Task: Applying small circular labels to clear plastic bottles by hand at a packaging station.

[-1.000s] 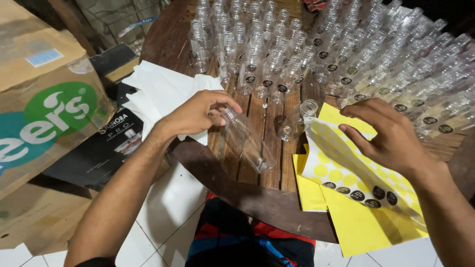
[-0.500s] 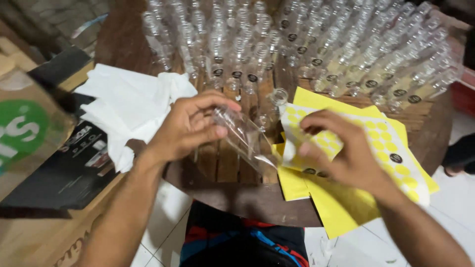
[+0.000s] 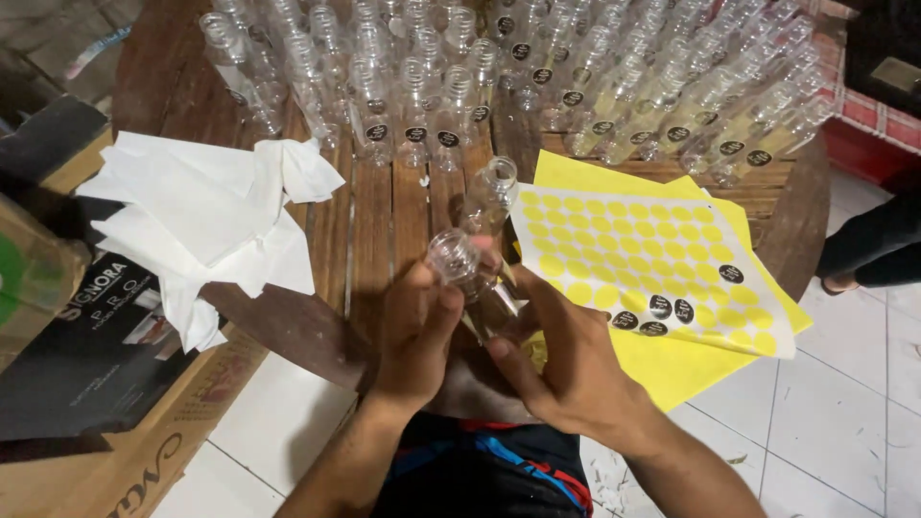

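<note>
Both hands meet over the near edge of the round wooden tabletop [image 3: 384,221]. Left hand [image 3: 414,336] wraps a small clear bottle [image 3: 460,269], fingers closed around its body, open mouth tilted up and away. Right hand [image 3: 566,360] pressed against the bottle's side, fingertips on the plastic. Just right of them, a sticker sheet [image 3: 662,259] on yellow paper. Another empty bottle [image 3: 491,192] stands close behind. Rows of bottles [image 3: 499,67] crowd the far edge; crumpled white paper [image 3: 211,221] hangs over the left edge.
</note>
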